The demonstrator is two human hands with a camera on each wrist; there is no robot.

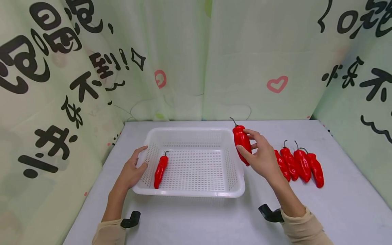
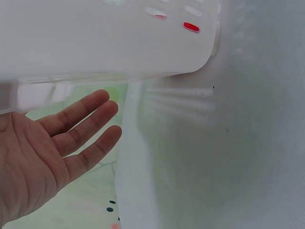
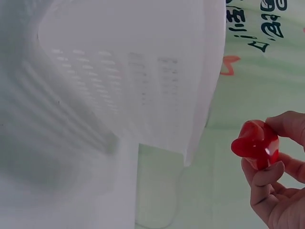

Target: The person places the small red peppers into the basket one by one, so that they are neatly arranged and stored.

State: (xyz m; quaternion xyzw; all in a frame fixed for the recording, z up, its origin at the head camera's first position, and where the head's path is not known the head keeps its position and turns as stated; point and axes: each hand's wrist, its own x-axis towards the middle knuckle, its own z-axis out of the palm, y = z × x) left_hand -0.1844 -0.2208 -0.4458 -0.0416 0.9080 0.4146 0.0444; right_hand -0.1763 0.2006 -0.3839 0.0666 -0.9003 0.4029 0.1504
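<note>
A pale green curtain (image 1: 239,61) hangs behind the white counter (image 1: 196,221). One white perforated basket (image 1: 190,194) stands on the counter, probably placed centrally for easy reach from both sides. The left hand (image 1: 133,172) is at its left rim, fingers extended and gripping nothing, perhaps to steady it; whether it touches cannot be told. The right hand (image 1: 260,154) pinches a red pepper (image 1: 241,139) between thumb and fingers by the basket's right rim, stem upward and slightly tilted, seemingly for a secure hold. Six peppers show in all: the pinched one, a single pepper (image 1: 161,170) inside the basket near its left wall, and four loose peppers (image 1: 302,166) side by side at right, the leftmost partly hidden.
</note>
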